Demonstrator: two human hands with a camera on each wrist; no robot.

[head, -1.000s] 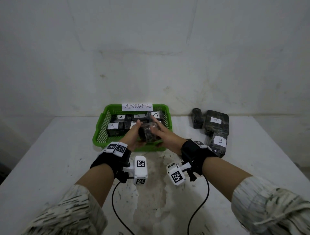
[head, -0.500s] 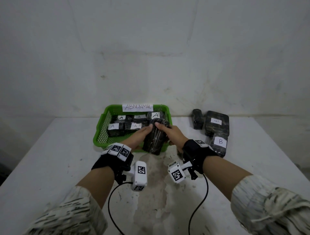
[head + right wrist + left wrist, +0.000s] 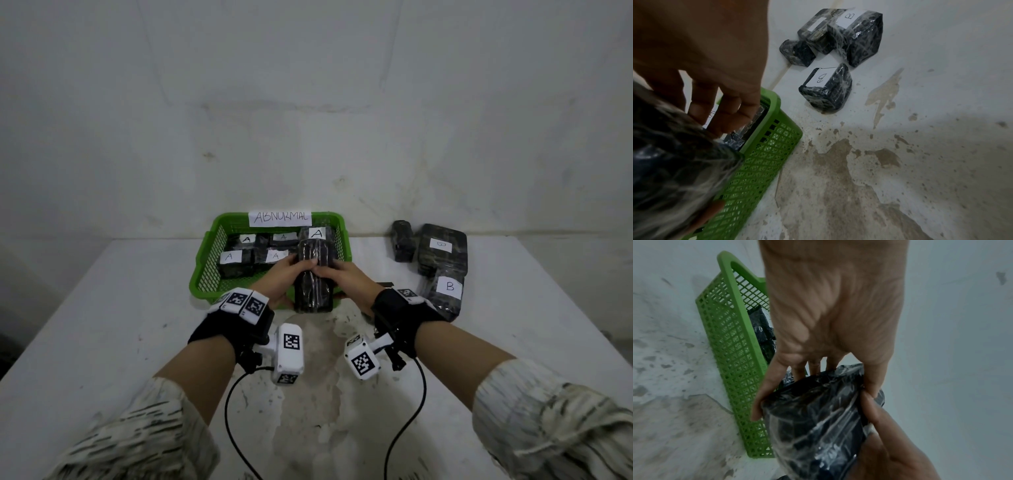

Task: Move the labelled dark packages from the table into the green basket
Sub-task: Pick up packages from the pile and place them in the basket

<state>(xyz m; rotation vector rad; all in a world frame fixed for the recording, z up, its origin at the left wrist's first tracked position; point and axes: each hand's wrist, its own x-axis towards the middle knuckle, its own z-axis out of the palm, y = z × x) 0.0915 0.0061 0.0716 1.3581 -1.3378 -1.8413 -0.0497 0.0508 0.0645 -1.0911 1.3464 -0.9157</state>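
Observation:
Both hands grip one long dark wrapped package [image 3: 313,274] from either side, over the front right corner of the green basket [image 3: 205,274]. My left hand [image 3: 291,274] holds its left side and my right hand [image 3: 329,274] its right side. The left wrist view shows thumb and fingers curled round the package [image 3: 818,426] beside the basket wall [image 3: 731,353]. In the right wrist view the package [image 3: 674,170] is a blur at lower left, above the basket [image 3: 764,162]. No label shows on it. Several packages marked A [image 3: 236,262] lie inside the basket.
Two packages marked B [image 3: 443,253] [image 3: 445,294] and a small dark unlabelled one [image 3: 404,240] lie on the white table [image 3: 102,342] right of the basket, near the wall. A paper sign reading ABNORMAL [image 3: 280,217] hangs on the basket's back rim. Camera cables trail toward me.
The package has been turned in my hands from a compact end-on pose to lengthwise, its near end now down at the basket's front rim. Both hands kept their grip.

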